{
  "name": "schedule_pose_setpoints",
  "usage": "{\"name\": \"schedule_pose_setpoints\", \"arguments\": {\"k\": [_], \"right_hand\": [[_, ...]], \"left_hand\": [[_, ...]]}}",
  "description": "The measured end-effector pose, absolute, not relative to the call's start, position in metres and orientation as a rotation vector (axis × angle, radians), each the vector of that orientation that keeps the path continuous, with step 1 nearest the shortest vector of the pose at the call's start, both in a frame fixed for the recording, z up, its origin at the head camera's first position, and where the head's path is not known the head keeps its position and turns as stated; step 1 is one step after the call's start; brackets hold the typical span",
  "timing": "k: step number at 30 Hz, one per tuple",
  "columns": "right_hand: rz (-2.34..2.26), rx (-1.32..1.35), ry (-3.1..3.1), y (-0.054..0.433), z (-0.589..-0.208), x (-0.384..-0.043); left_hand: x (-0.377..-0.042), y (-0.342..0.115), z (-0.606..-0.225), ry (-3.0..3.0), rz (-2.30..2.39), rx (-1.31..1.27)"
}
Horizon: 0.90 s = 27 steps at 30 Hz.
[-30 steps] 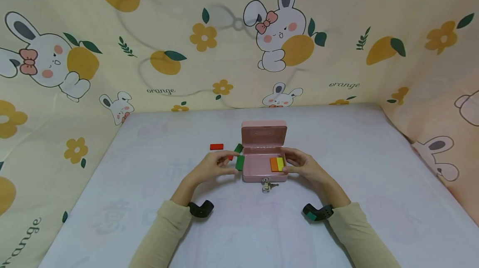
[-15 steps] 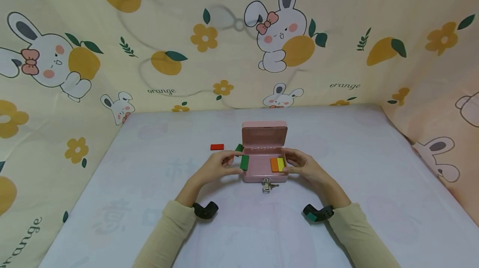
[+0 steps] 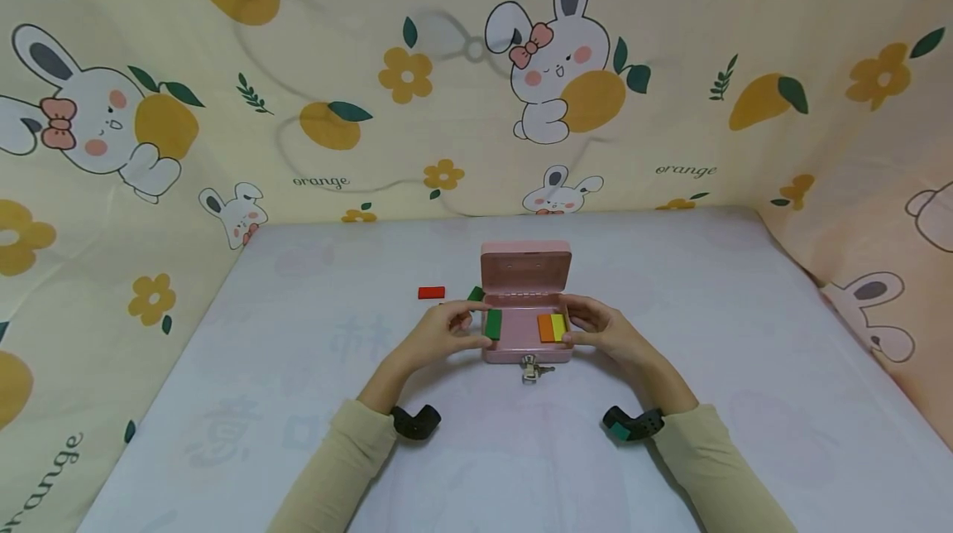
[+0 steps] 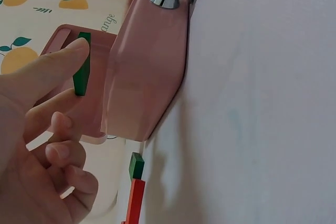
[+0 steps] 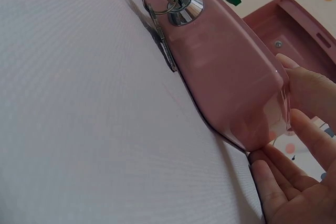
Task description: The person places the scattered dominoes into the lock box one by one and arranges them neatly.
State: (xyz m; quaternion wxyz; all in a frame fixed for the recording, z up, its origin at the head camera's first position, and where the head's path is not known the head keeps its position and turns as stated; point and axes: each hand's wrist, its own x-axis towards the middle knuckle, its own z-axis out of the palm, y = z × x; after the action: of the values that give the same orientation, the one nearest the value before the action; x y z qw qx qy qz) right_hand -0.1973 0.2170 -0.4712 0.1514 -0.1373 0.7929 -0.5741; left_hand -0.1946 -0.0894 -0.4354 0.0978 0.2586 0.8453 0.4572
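Note:
A pink metal cash box point(image 3: 519, 349) stands with its lid point(image 3: 526, 268) raised. My left hand point(image 3: 439, 333) pinches a green block point(image 3: 494, 324) between thumb and forefinger over the left end of the box; in the left wrist view its other fingers curl loosely below. On the right, my right hand point(image 3: 606, 330) holds the box's right end, thumb at the rim and fingers along the outer side, as the right wrist view shows. Inside the box, an orange block point(image 3: 546, 328) and a yellow block point(image 3: 557, 328) lie side by side near that end.
A green block point(image 3: 476, 294) lies beside the box's back left corner, with a red block point(image 4: 135, 200) close to it in the left wrist view. Another red block point(image 3: 431, 293) is farther left. A lock point(image 3: 529, 362) with keys sticks out at the front. Patterned cloth hangs behind.
My left hand has moved right with the green block, from outside the box's left edge to over its left end. The right hand and the box stay put.

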Motion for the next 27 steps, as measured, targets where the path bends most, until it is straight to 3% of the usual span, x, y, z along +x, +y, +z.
{"name": "schedule_pose_setpoints", "arguments": {"k": [27], "right_hand": [[-1.647,-0.352,2.265,0.215,-0.468,-0.195]], "left_hand": [[-0.195,-0.072,-0.442,2.556,1.368,0.773]]}}
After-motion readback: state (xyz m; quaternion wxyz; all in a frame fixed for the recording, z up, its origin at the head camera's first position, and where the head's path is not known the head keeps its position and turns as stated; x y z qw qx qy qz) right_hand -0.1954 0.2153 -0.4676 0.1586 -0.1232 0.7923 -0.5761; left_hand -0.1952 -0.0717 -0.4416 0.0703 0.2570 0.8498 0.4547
